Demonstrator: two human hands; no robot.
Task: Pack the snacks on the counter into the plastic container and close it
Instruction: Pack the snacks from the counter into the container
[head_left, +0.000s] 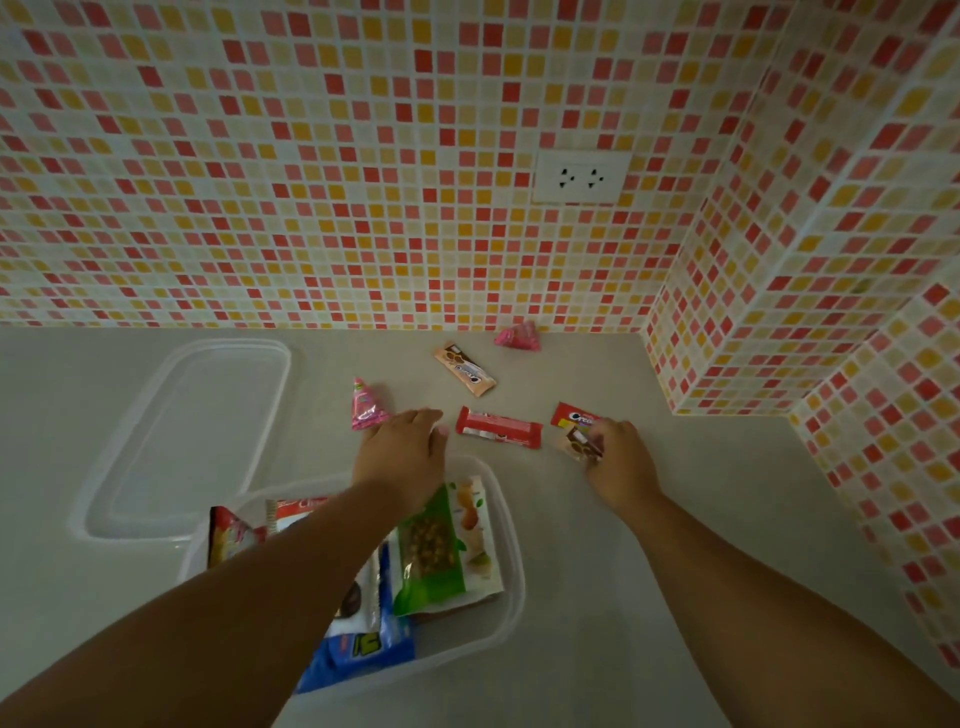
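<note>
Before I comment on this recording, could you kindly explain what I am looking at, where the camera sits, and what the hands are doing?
There is no machine here: a person wears one wide-angle camera on the head, looking down at their own two bare arms over a pale counter with a mosaic-tiled wall behind.

The clear plastic container sits nearest, already holding several snack bags, including a green nut pouch. Its clear lid lies apart, to the left.

Still loose on the counter are two pink cone-shaped packets, a beige biscuit pack, a red wafer bar and a red Oreo pack.

The left hand hovers above the container's far rim; whether it holds anything cannot be told. The right hand pinches a small brown snack packet.
</note>
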